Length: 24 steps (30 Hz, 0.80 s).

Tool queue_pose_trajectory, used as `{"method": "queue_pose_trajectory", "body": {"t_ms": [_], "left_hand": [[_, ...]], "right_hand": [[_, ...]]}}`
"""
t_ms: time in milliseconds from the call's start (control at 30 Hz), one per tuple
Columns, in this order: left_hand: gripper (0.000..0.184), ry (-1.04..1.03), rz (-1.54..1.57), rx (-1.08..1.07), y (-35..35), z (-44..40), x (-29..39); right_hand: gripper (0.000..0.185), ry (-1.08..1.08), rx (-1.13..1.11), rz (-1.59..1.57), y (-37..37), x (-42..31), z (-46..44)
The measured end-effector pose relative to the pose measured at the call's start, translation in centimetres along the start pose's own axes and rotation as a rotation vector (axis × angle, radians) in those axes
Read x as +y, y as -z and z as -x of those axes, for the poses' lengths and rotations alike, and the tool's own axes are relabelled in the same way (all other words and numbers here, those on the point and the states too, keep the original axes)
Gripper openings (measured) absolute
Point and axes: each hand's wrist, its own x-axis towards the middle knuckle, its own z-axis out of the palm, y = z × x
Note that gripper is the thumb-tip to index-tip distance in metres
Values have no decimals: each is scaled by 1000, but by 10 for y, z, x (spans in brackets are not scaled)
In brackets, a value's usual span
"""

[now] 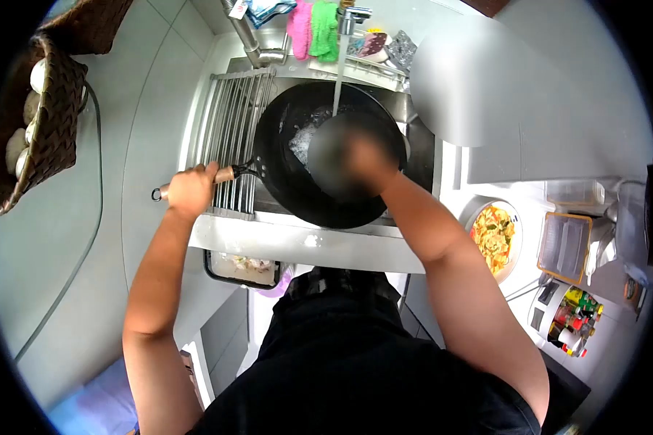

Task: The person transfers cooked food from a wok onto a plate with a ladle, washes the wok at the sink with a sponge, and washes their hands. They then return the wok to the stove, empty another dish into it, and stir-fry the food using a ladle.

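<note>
A black wok (274,148) lies over the sink, its wooden handle (225,174) pointing left. My left hand (191,191) is closed around that handle. Water runs from the tap (347,23) into the wok, and whitish, foamy water (302,142) shows at its middle. My right hand (371,165) reaches inside the wok, on the right side of the bowl. A blurred patch hides its fingers and whatever they touch or hold.
A metal drying rack (228,116) spans the sink's left side. Pink (300,30) and green cloths (325,32) hang behind. Cooked food in a bowl (519,243) and several bottles (577,319) are right. A black tray (218,274) sits lower left; a woven basket (62,134) holds round items.
</note>
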Motion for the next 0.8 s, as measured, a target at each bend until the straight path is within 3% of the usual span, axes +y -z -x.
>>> {"method": "queue_pose_trajectory", "body": {"t_ms": [200, 300, 433, 467, 533, 567, 633, 667, 733, 800], "left_hand": [[9, 81, -134, -68, 111, -17, 32], [8, 52, -277, -69, 179, -35, 63], [14, -8, -493, -110, 269, -67, 127], [18, 9, -518, -159, 294, -70, 146], [27, 41, -568, -248, 340, -77, 179], [39, 98, -540, -351, 353, -86, 181], [30, 74, -555, -427, 372, -84, 177], [20, 54, -529, -568, 378, -81, 175], [18, 210, -297, -717, 363, -76, 149], [22, 349, 78, -763, 341, -55, 127]], "right_hand": [[61, -114, 136, -194, 109, -13, 22], [67, -122, 171, -345, 123, 18, 28], [62, -55, 260, -622, 135, 48, 54], [61, -7, 323, -487, 132, 58, 59], [56, -4, 401, -627, 137, 71, 71], [54, 1, 441, -696, 139, 77, 76], [51, -83, 483, -906, 153, 79, 91], [50, -113, 508, -964, 161, 80, 99], [48, -139, 573, -875, 191, 82, 118], [44, -301, 669, -648, 252, 47, 159]]}}
